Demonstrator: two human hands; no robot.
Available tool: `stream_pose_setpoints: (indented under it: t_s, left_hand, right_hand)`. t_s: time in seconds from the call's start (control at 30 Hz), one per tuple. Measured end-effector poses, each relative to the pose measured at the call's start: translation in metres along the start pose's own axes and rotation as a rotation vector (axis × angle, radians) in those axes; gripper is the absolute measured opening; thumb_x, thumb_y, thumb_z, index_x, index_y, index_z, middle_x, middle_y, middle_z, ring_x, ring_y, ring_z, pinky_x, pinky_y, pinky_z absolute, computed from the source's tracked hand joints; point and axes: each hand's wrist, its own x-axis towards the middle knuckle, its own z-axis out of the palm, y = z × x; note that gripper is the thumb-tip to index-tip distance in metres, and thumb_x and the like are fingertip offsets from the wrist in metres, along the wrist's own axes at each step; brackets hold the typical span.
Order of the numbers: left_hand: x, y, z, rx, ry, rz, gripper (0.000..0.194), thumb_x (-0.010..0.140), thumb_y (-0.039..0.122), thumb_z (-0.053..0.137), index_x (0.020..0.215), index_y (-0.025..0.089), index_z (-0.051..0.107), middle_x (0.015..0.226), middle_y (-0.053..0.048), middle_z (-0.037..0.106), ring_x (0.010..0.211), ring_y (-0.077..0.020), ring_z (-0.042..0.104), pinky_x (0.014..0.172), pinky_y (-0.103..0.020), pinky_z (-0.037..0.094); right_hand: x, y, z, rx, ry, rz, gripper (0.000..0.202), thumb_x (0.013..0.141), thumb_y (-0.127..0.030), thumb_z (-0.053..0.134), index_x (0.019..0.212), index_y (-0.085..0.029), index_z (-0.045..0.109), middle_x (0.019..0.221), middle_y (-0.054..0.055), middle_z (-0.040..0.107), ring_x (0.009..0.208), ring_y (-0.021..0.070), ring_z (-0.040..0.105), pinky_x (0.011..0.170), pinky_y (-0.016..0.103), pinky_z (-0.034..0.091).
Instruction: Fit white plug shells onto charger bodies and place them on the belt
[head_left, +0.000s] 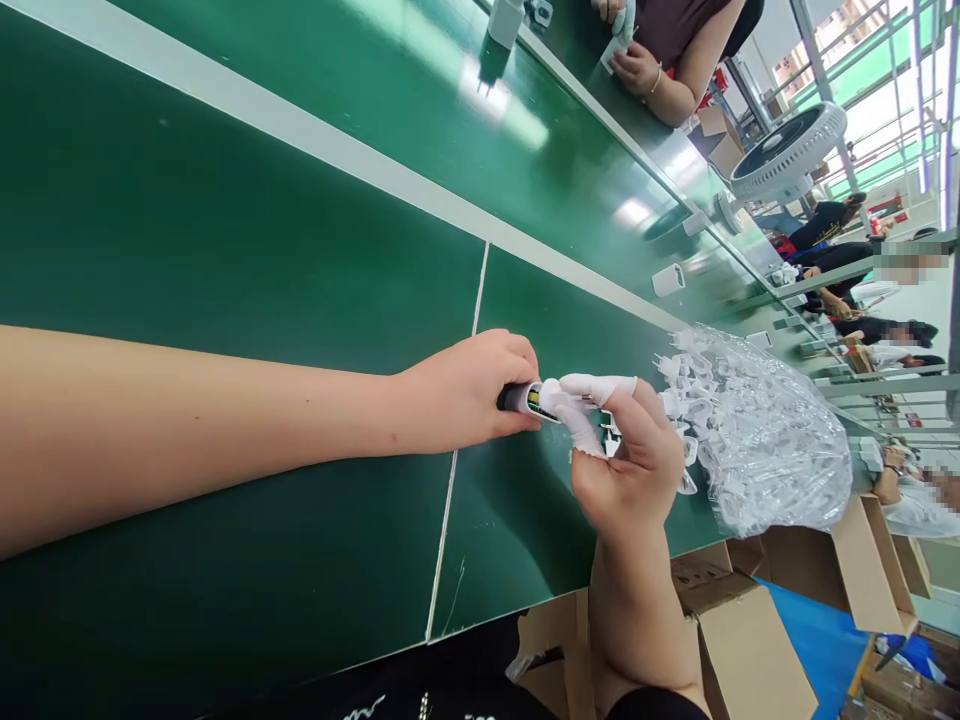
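My left hand (484,390) reaches in from the left, its fingers closed round a small white charger housing (531,399) with a dark patch beside the fingers. The housing's open end faces my right hand, and a green and yellow part shows inside. My right hand (634,440) comes up from below, with white finger covers on its thumb and forefinger. Those two fingertips are pinched together at the open end; what lies between them is hidden. Small metal prongs (611,435) show just behind the right fingers; I cannot tell whether they are held.
A clear plastic bag (780,450) of white plug parts lies on the green table (300,250) to the right. One white housing (667,280) stands beyond the pale strip. Open cardboard boxes (757,640) sit below the table edge. Across, a co-worker's hand (637,70) and a fan (787,150) are visible.
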Motion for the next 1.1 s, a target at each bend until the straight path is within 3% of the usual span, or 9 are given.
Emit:
stream_pose_setpoints:
  t_s: [0.37, 0.63, 0.73, 0.83, 0.93, 1.0, 1.1]
  left_hand:
    - [-0.002, 0.001, 0.002, 0.041, 0.01, -0.004, 0.02, 0.084, 0.039, 0.068, 0.086, 0.02, 0.074, 0.102, -0.005, 0.067, 0.096, -0.0235, 0.061, 0.081, -0.035, 0.051]
    - [0.0, 0.005, 0.004, 0.052, 0.022, -0.042, 0.026, 0.082, 0.045, 0.067, 0.087, 0.02, 0.074, 0.104, -0.006, 0.068, 0.099, -0.0254, 0.061, 0.083, -0.037, 0.05]
    - [-0.001, 0.008, 0.004, 0.036, 0.032, -0.046, 0.028, 0.081, 0.045, 0.066, 0.092, 0.021, 0.074, 0.098, -0.005, 0.069, 0.096, -0.0254, 0.061, 0.081, -0.037, 0.05]
    - [-0.001, 0.013, 0.004, 0.03, 0.027, -0.075, 0.034, 0.079, 0.047, 0.067, 0.101, 0.022, 0.074, 0.094, -0.004, 0.07, 0.091, -0.0254, 0.062, 0.078, -0.037, 0.051]
    - [0.009, 0.017, -0.006, -0.018, -0.018, -0.174, 0.037, 0.076, 0.05, 0.07, 0.102, 0.023, 0.074, 0.094, -0.002, 0.073, 0.087, -0.0242, 0.066, 0.078, -0.036, 0.052]
    - [0.026, 0.015, -0.021, -0.008, 0.037, -0.252, 0.041, 0.074, 0.053, 0.073, 0.103, 0.024, 0.074, 0.095, -0.001, 0.075, 0.085, -0.0231, 0.068, 0.081, -0.036, 0.053]
    - [0.061, -0.001, -0.06, 0.198, 0.3, -0.34, 0.049, 0.072, 0.057, 0.075, 0.107, 0.023, 0.074, 0.1, 0.001, 0.075, 0.089, -0.0224, 0.068, 0.087, -0.036, 0.052]
  right_hand:
    - [0.005, 0.0, 0.005, -0.137, -0.072, -0.084, 0.017, 0.089, -0.01, 0.058, 0.087, -0.022, 0.069, 0.074, 0.002, 0.061, 0.069, 0.0169, 0.052, 0.06, 0.03, 0.044]
    - [-0.003, 0.003, 0.012, -0.138, 0.019, -0.032, 0.017, 0.089, -0.013, 0.057, 0.087, -0.021, 0.072, 0.076, 0.004, 0.065, 0.071, 0.018, 0.058, 0.063, 0.031, 0.048]
    - [-0.004, 0.002, 0.013, -0.099, 0.008, 0.017, 0.021, 0.087, -0.014, 0.057, 0.097, -0.022, 0.074, 0.076, 0.003, 0.066, 0.073, 0.0192, 0.061, 0.066, 0.032, 0.05]
    - [-0.002, 0.011, 0.012, 0.084, -0.046, 0.121, 0.045, 0.086, -0.02, 0.064, 0.131, -0.027, 0.063, 0.086, 0.001, 0.072, 0.078, 0.019, 0.065, 0.077, 0.034, 0.055]
    - [0.006, 0.038, 0.001, 0.248, -0.067, 0.269, 0.071, 0.087, -0.031, 0.069, 0.152, -0.031, 0.04, 0.115, 0.004, 0.073, 0.097, 0.0211, 0.069, 0.094, 0.04, 0.055]
    - [0.011, 0.062, -0.013, 0.061, -0.031, 0.388, 0.059, 0.09, -0.033, 0.063, 0.147, -0.026, 0.049, 0.132, 0.01, 0.066, 0.122, 0.0283, 0.06, 0.108, 0.049, 0.046]
    - [0.012, 0.086, -0.037, -0.337, -0.19, 0.672, 0.054, 0.089, -0.029, 0.058, 0.141, -0.016, 0.058, 0.139, 0.02, 0.056, 0.136, 0.0412, 0.045, 0.113, 0.061, 0.034]
